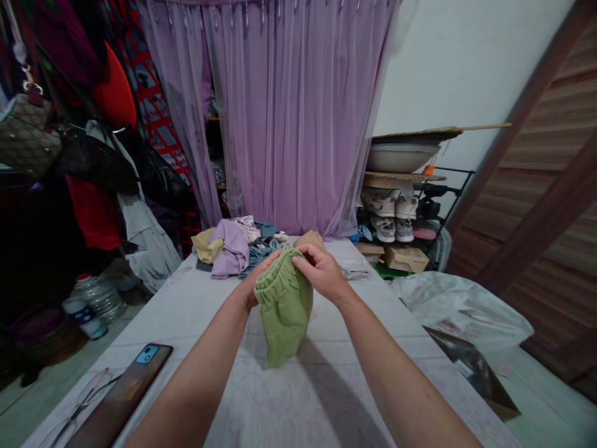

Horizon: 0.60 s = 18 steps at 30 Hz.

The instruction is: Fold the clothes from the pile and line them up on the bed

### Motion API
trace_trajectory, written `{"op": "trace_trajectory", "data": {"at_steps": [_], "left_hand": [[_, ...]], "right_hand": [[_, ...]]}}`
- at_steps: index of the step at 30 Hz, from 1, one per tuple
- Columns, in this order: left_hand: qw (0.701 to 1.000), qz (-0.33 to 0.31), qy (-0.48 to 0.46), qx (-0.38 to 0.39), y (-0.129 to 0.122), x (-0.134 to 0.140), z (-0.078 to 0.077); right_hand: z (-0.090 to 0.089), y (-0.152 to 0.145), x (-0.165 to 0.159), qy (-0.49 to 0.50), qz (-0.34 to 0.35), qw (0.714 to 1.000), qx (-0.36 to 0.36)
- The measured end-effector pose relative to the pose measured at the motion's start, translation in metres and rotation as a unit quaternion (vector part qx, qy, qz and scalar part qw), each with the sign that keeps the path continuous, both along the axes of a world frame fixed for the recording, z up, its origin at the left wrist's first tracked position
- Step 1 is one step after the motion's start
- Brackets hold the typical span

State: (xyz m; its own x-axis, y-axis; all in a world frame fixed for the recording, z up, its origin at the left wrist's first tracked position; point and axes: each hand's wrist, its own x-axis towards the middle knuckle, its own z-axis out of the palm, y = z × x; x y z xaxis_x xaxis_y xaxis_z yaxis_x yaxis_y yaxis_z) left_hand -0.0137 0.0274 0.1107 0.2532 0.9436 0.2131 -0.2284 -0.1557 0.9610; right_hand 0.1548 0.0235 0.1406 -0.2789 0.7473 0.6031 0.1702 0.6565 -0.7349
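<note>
Green shorts or trousers (286,311) with a gathered elastic waistband hang from both hands above the table (224,398). My right hand (324,270) pinches the waistband at its far right end, thumb on top. At the waistband's left side my left hand (254,283) is closed on the same garment; its fingers are mostly hidden behind the cloth. Behind the hands lies a heap of clothes, with a lilac garment (231,249), a yellow garment (208,246) and blue denim-like cloth (256,256). A tan item (310,239) shows just past the hands.
A phone (125,392) and glasses (77,410) lie at the table's near left edge. Folded pale cloth (354,269) sits at the far right. Beside the table stand a shoe rack (396,218) and a white plastic bag (466,308). A purple curtain (298,124) hangs behind.
</note>
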Motion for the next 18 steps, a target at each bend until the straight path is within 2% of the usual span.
{"op": "trace_trajectory", "data": {"at_steps": [4, 8, 10, 14, 18], "left_hand": [[0.997, -0.053, -0.048, -0.001, 0.002, -0.003, -0.002], [0.997, -0.056, -0.041, -0.039, -0.001, -0.001, 0.003], [0.995, -0.067, -0.036, -0.059, -0.004, 0.001, 0.005], [0.993, -0.069, -0.023, -0.094, -0.017, -0.005, -0.004], [0.991, -0.100, -0.004, -0.089, -0.039, -0.029, -0.034]], "right_hand": [[-0.001, -0.001, 0.004, 0.014, 0.040, 0.998, -0.038], [0.001, -0.002, 0.013, -0.008, 0.170, 0.980, -0.107], [0.001, -0.003, 0.017, -0.026, 0.207, 0.968, -0.137], [0.000, -0.003, 0.024, -0.014, 0.170, 0.975, -0.141], [-0.005, 0.005, 0.025, 0.069, 0.100, 0.983, -0.137]]}}
